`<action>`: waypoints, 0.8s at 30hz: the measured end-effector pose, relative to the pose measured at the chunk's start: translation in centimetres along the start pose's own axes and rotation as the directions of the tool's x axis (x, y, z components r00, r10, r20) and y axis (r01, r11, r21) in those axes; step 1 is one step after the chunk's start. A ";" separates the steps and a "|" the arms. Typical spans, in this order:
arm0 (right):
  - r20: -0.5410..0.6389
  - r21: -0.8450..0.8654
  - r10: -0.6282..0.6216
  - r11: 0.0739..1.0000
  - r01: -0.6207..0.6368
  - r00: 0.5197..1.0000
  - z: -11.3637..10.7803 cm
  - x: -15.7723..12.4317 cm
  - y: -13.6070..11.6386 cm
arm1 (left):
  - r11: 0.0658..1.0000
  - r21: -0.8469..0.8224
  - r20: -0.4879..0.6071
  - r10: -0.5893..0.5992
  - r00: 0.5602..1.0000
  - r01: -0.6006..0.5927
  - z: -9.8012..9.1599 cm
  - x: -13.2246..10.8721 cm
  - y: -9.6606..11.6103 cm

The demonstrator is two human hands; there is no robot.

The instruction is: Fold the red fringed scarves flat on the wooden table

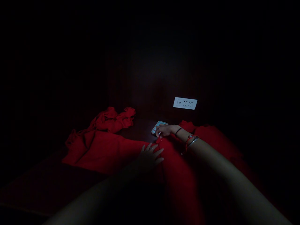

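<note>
Red fabric, smooth and matte, makes a wide cloth (100, 150) which lies on the dark, slightly shiny tabletop (140, 130) in front of the person. The left hand (150, 157) rests on this cloth near its middle, palm down, with the fingers spread apart; one finger carries a thin silver-coloured ring (151, 148). The right hand (164, 130) is just beyond it, with the fingers bent downward at the far edge of the cloth; whether they pinch the fabric or only touch it, I cannot tell. Partly behind this hand lies a flat phone-like device (156, 127) with rounded corners and a pale blue face. On the right wrist are a thin dark band (178, 131), a red cord bracelet (187, 142) and a silver-coloured bangle (194, 141). From the hands, a red strip (179, 178) extends toward the person; its join with the cloth is unclear. Crumpled red fabric (112, 120) lies behind at the left, and another red heap (211, 137) at the right, under a white rectangular socket plate (185, 103) on the dark wall (150, 75).
</note>
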State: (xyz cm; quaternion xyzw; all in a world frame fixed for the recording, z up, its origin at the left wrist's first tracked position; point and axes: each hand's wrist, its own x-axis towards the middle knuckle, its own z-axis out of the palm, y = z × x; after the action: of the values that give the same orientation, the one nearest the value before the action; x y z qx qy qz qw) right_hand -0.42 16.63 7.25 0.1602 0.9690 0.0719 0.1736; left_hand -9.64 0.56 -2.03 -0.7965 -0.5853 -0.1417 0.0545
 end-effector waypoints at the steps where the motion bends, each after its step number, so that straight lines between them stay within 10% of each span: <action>1: 0.012 -0.001 0.000 1.000 0.000 1.000 0.0 0.3 0.0 | 1.000 -0.001 0.003 0.000 1.000 0.000 0.0 0.0 0.0; 17: -0.294 -0.116 0.077 0.987 -0.116 0.953 1.0 -0.9 1.0 | 0.996 -0.029 0.120 0.091 0.989 -0.088 -0.8 -0.6 0.6; 24: -0.476 0.058 0.121 0.993 -0.106 0.871 2.6 -1.5 0.1 | 0.988 -0.050 -0.001 0.144 0.990 -0.144 -1.5 -0.7 0.7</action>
State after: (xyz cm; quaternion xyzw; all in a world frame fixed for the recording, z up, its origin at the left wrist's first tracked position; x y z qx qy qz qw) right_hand 1.90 16.39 5.32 0.1965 0.9718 0.1047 -0.0780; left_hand -9.44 -0.64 -0.78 -0.8380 -0.5224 -0.1511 0.0440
